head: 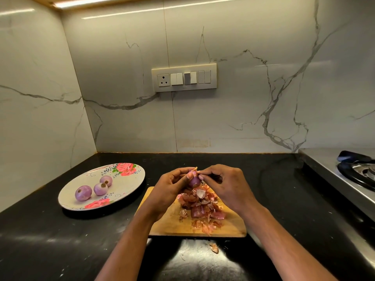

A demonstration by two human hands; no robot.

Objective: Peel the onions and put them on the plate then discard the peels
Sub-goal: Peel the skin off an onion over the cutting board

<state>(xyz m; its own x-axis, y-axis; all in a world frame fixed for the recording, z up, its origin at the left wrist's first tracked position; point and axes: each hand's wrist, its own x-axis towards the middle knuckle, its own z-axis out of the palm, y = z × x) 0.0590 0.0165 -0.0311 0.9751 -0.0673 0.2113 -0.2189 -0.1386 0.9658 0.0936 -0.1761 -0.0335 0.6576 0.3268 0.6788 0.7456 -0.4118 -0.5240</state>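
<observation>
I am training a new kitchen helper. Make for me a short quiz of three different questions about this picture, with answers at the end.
1. How many peeled onions lie on the plate?
2. True or false: the peels are piled on the cutting board.
3. Which hand holds the onion being peeled? A) left hand B) right hand C) neither

Key
1. Three.
2. True; one scrap also lies on the counter.
3. A; the right hand pinches a strip of skin at the top of the onion.

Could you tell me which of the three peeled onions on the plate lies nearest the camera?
The largest onion, leftmost on the plate; the other two sit farther back and right.
</observation>
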